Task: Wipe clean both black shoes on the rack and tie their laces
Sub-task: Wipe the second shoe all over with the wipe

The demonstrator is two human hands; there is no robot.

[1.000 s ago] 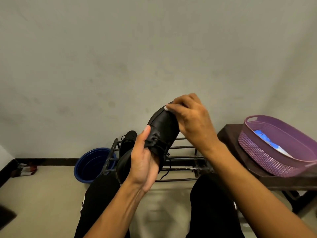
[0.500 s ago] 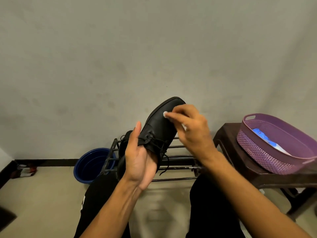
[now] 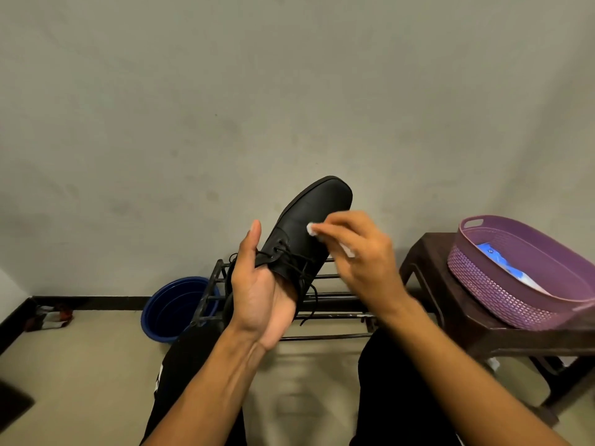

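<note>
My left hand (image 3: pixel 262 291) grips a black lace-up shoe (image 3: pixel 314 217) by its heel end, toe pointing up and away in front of the wall. Its laces (image 3: pixel 306 278) hang loose below the eyelets. My right hand (image 3: pixel 360 252) pinches a small white wipe (image 3: pixel 311 229) and presses it on the shoe's upper, just above the laces. The second black shoe (image 3: pixel 229 296) rests on the black metal rack (image 3: pixel 331 297), mostly hidden behind my left hand.
A blue basin (image 3: pixel 174 309) stands on the floor left of the rack. A dark stool (image 3: pixel 467 320) at the right carries a purple basket (image 3: pixel 515 284) holding a blue-and-white pack. My black-trousered knees fill the bottom. A small red-and-white object (image 3: pixel 48 317) lies by the left wall.
My right hand has slid the wipe down from the toe toward the laces, leaving the toe uncovered. The shoe has tilted a little more upright in my left hand.
</note>
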